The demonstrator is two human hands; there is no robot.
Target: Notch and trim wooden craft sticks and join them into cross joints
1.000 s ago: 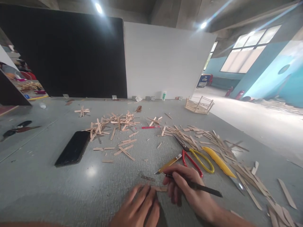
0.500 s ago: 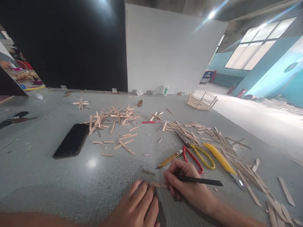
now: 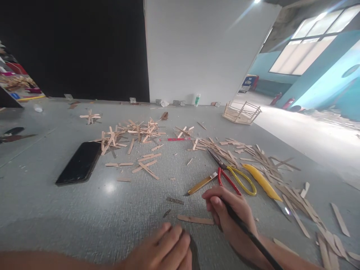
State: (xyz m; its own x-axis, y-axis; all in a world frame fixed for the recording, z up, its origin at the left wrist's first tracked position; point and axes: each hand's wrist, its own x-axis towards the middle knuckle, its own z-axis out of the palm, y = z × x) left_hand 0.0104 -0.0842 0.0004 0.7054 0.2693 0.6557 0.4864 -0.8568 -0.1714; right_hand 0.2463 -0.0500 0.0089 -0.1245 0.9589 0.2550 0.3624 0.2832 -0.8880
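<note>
A single flat wooden craft stick lies crosswise on the table before me. Just below its left end rests my left hand, fingers loosely bent and side by side, apart from the stick and slightly blurred; nothing shows in them. My right hand is closed around a black pencil, whose shaft slants back toward my wrist while its tip is hidden. That hand is at the stick's right end. Beyond it lie scissors with one red and one yellow handle, and a thin gold-coloured cutter.
A yellow utility knife lies right of the scissors, blade out. Loose craft sticks spread along the right side. A phone lies left, below glued stick pieces. A stick frame stands at the back right.
My left hand has come off the craft stick, toward me. The right hand has moved right, and the pencil has swung to point back toward my wrist. The view has tilted down slightly.
</note>
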